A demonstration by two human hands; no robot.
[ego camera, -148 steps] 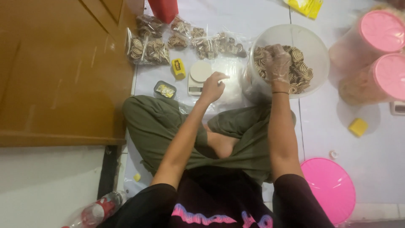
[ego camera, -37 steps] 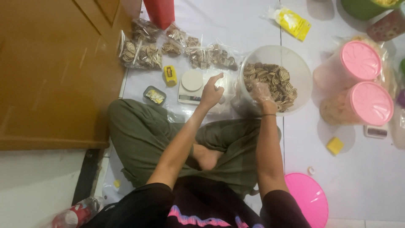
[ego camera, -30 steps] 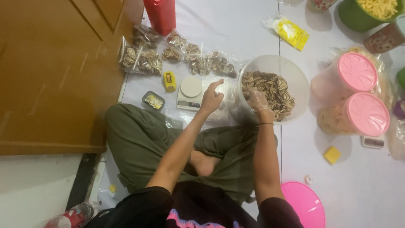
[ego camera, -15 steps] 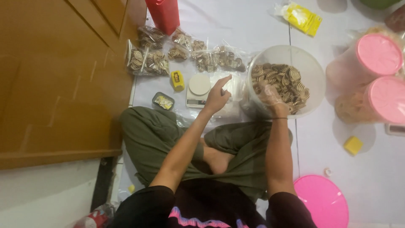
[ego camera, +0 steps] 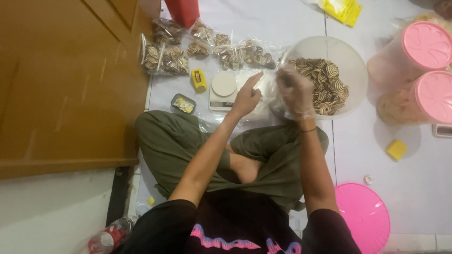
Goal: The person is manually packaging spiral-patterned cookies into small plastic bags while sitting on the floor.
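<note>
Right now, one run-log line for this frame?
left hand: holds clear bag open | right hand: gloved, at bag mouth | tub of spiral snacks: right of bag | scale: bare

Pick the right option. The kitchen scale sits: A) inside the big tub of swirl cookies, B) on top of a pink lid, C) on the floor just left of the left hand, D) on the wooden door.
C: the white kitchen scale lies on the floor beside the left hand, outside the tub.

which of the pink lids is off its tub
The big pink lid lying flat on the floor by the person's right side; the other two sit on their tubs.
</note>
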